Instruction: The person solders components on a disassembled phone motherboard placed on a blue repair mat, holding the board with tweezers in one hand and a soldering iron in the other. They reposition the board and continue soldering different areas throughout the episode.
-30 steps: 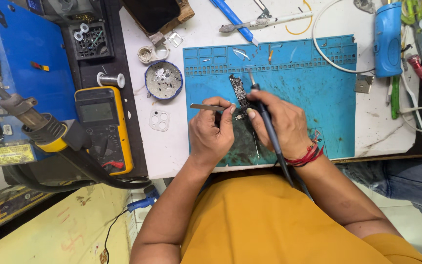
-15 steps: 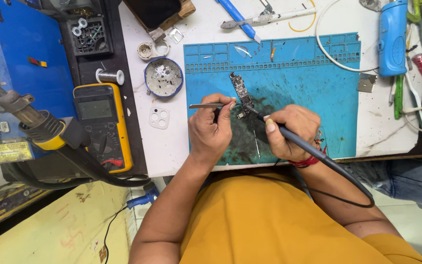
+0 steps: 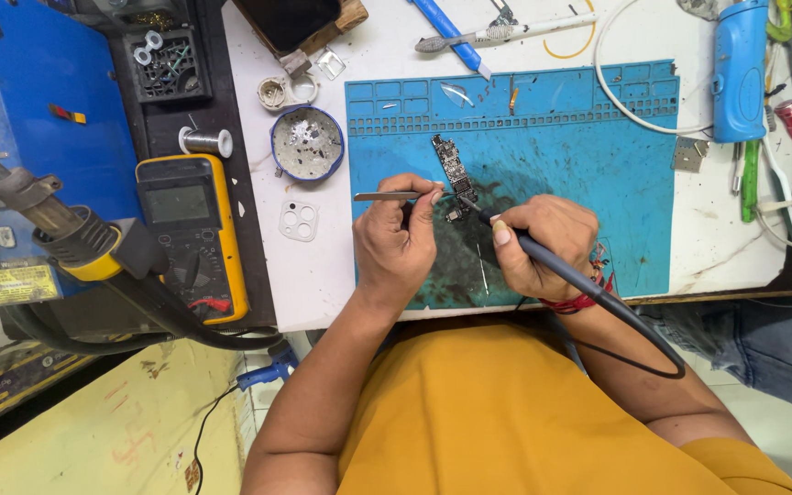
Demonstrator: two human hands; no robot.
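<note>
While both hands meet over the middle of the blue mat, the thing that matters is the small dark circuit board lying just beyond the fingertips, toward the far edge of the surface. The right hand is closed in a pen grip around a black soldering iron, whose thin tip slants up and to the left and reaches the near end of the board; its black cable loops back past the wrist and off the near edge of the surface. The left hand is closed too, pinching metal tweezers that lie nearly level, running left to right, their tips seeming to meet the board's near end from the left side, though the exact contact is too small to tell. The board's long axis runs away from the person, tilted slightly leftward at its far end, so it stands roughly crosswise to the tweezers and at a slant to the iron. Both hands are about equally near to it, the left coming from the left, the right from the near right. Further out, a round tin of scraps sits just off the mat's left edge, and a yellow multimeter lies beyond the surface's left edge.
</note>
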